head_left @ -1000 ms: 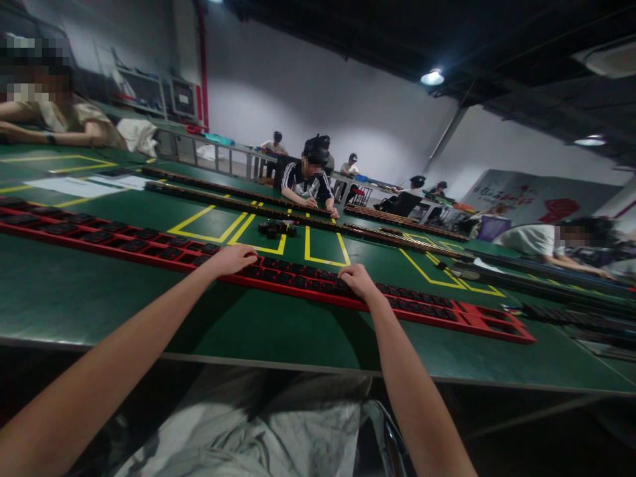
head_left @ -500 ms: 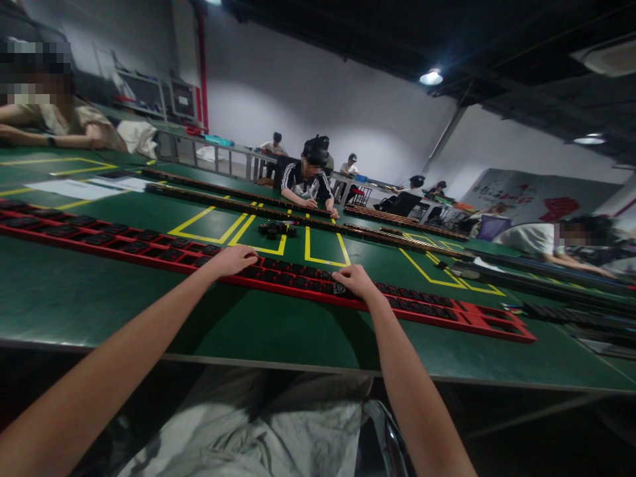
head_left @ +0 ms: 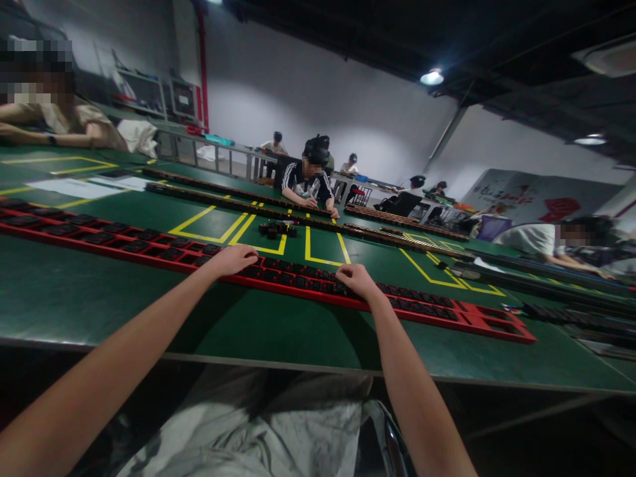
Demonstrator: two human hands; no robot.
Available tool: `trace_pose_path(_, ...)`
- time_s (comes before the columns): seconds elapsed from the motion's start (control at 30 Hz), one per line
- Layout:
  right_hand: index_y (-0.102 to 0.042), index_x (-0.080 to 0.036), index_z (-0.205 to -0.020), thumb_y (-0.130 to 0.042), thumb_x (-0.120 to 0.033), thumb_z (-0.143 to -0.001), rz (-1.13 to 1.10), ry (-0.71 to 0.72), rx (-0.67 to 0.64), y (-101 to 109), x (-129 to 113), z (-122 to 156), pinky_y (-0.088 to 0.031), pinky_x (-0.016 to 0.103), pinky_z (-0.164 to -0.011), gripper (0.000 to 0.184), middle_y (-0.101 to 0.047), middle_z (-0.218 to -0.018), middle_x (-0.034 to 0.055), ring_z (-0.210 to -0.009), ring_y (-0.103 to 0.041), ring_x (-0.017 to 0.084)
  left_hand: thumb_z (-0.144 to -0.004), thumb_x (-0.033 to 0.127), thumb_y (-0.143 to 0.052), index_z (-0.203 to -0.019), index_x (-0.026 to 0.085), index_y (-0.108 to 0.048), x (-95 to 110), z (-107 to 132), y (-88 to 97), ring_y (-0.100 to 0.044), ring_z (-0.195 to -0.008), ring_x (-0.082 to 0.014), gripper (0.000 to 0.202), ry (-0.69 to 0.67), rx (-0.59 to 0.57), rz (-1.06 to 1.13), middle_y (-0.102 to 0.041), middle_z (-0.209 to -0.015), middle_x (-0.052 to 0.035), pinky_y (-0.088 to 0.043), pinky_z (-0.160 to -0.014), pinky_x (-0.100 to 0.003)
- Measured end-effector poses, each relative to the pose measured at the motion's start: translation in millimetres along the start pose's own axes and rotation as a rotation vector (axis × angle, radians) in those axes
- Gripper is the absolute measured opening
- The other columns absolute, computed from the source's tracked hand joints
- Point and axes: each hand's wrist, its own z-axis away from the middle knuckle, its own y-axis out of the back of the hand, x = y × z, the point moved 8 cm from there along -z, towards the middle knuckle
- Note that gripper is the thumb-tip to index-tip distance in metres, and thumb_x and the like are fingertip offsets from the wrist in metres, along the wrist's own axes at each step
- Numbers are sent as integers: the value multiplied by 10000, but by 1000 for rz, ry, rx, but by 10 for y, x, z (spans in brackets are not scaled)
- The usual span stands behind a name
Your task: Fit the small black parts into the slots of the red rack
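Note:
A long red tray (head_left: pixel 275 283) with two rows of compartments lies across the table in front of me, and small black square pieces (head_left: pixel 135 246) sit in many of them. My left hand (head_left: pixel 232 261) rests on the tray's middle part, fingers together and curled down; what is under the fingertips is hidden. Farther right, my right hand (head_left: pixel 356 279) is closed in a pinch on one dark square piece (head_left: pixel 340 287) at the near row. That piece looks tilted, and my fingers partly cover it.
On the green table (head_left: pixel 149 298) a small pile of black parts (head_left: pixel 277 229) lies beyond the tray. Long dark strips (head_left: pixel 223 201) run behind it, among yellow tape outlines. White papers (head_left: pixel 69 189) lie at left. A co-worker (head_left: pixel 309 173) sits opposite; others sit left and right.
My right hand has shifted slightly right, and the piece at its fingertips has turned so its pale-marked face shows less. My left hand has stayed in place.

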Motion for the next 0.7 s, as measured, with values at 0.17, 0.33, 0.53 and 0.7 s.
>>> trace_pose_path(0.17,-727,-153,-754,-565,-275,-834,-16,-3,-2,0,-6,2,-404,257,-669,218,-696,-743,38,-697,-593,166,-884,468,-368,-1055,188,-700,1,-1,-6,-633,-1050,-257,467,-3,-6,-9,-698,-1139,-101,-462,-933,-332)
trace_pose_path(0.33,-710,-151,-701,-559,-352,-824,-88,-31,-48,-8,-17,15,-398,253,-631,280,-659,-671,24,-649,-562,156,-881,476,-374,-1063,190,-698,-17,-12,-14,-634,-1050,-263,469,-2,-8,-15,-696,-1141,-102,-466,-925,-337)
trace_pose_path(0.53,-719,-157,-689,-471,-183,-680,-263,-103,-165,-57,37,40,-434,246,-617,250,-648,-628,17,-600,-564,152,-887,474,-367,-1065,191,-688,-27,-9,-20,-629,-1054,-248,464,4,-10,-12,-691,-1150,-96,-458,-939,-320)
trace_pose_path(0.7,-738,-140,-737,-452,-169,-616,-342,-154,-219,-117,123,41,-456,248,-602,312,-663,-624,29,-580,-575,156,-878,468,-387,-1054,190,-700,-31,-15,-20,-631,-1053,-256,454,6,1,-5,-699,-1143,-95,-457,-940,-326)
